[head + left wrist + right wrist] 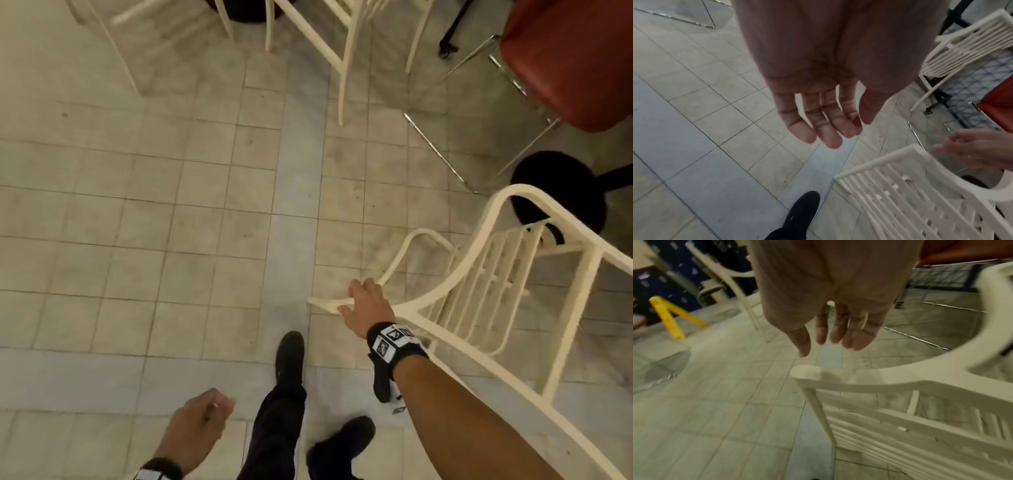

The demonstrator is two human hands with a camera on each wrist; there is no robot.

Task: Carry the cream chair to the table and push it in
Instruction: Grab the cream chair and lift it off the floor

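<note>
A: Where is the cream chair (507,274) sitting right now?

B: Lower right of the head view, on the tiled floor (137,205), and it is looking tilted rather than square on its legs, though the wide lens may be exaggerating that. Its armrest is reaching out toward the middle of the frame.

A: And the hands?

B: The right hand (368,306) is hovering at the tip of that armrest. In the right wrist view the fingers are lying straight and spread above the rail, with a gap showing, so it is not gripping. The left hand (200,423) is hanging at the lower left, relaxed, holding nothing, well apart from the chair.

A: What is worrying you?

B: A one-handed lift by an armrest tip. My guess is the chair would be swinging or twisting, and the legs could be catching the red chair (565,61) or the dark round base (561,192) just beyond it. The other cream chairs (342,41) at the top are crowding the route too. I cannot make out the bench top itself.

A: The feet?

B: A dark shoe (289,356) is stepping close to the chair's legs, so tripping is possible.
</note>
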